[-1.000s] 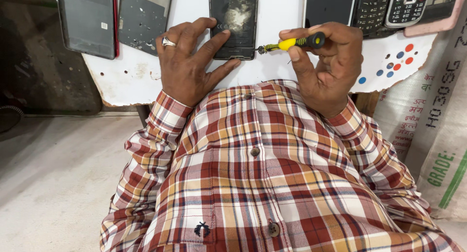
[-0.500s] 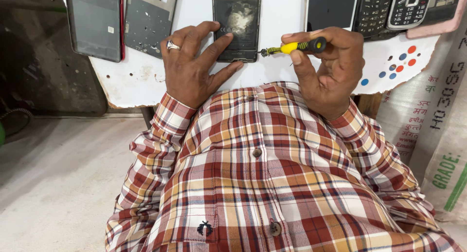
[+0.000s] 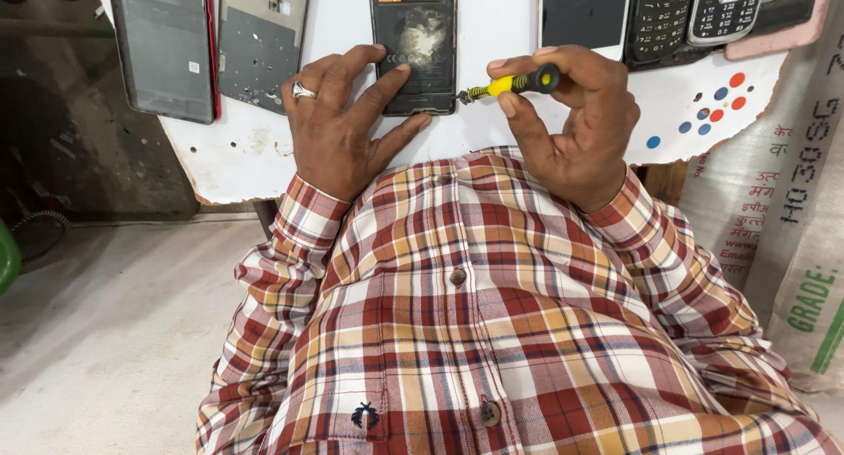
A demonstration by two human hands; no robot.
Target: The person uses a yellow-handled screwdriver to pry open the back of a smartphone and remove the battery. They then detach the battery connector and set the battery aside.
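Head view looks down on a white table (image 3: 264, 156) where a dark opened phone (image 3: 413, 46) lies with its long axis running away from the person. Left hand (image 3: 338, 125) rests spread on the phone's lower edge, pinning it flat. Right hand (image 3: 580, 125) is pinched on a yellow screwdriver (image 3: 510, 83) that lies crosswise, its tip pointing left at the phone's lower right corner, just beside it.

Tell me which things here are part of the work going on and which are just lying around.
In use:
- left hand pressing on the opened dark phone
- right hand holding the yellow screwdriver, tip at the phone's corner

Lying about:
- two phone backs on the left
- keypad phones
- white board
- printed sack
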